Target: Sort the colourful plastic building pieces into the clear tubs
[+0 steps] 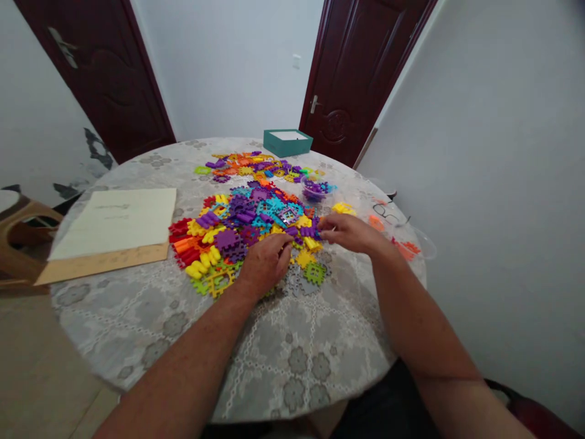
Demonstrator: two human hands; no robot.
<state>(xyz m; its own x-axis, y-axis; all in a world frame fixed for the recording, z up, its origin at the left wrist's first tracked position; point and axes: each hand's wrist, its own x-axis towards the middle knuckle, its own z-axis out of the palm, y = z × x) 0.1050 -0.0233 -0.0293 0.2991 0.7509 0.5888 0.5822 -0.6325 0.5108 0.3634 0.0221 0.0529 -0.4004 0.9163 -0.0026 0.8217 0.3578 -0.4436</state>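
A big heap of plastic interlocking building pieces (228,239) in purple, yellow, red, blue and green lies in front of me. My left hand (266,263) is at the near edge of the heap, its fingers curled together and pointing right; whatever they hold is hidden. At the right edge of the heap is my right hand (345,232), fingers bent in against purple ribbed pieces (309,231). I cannot make out what is between its fingertips. A green square window piece (315,273) and grey gear-edged pieces (307,285) lie just below the hands.
Farther back are a second spread of pieces (247,163), a clear tub of purple pieces (314,190) and a green box (287,145). Eyeglasses (387,213) and orange pieces (406,249) lie to the right. Paper sheets (116,222) cover the table's left side.
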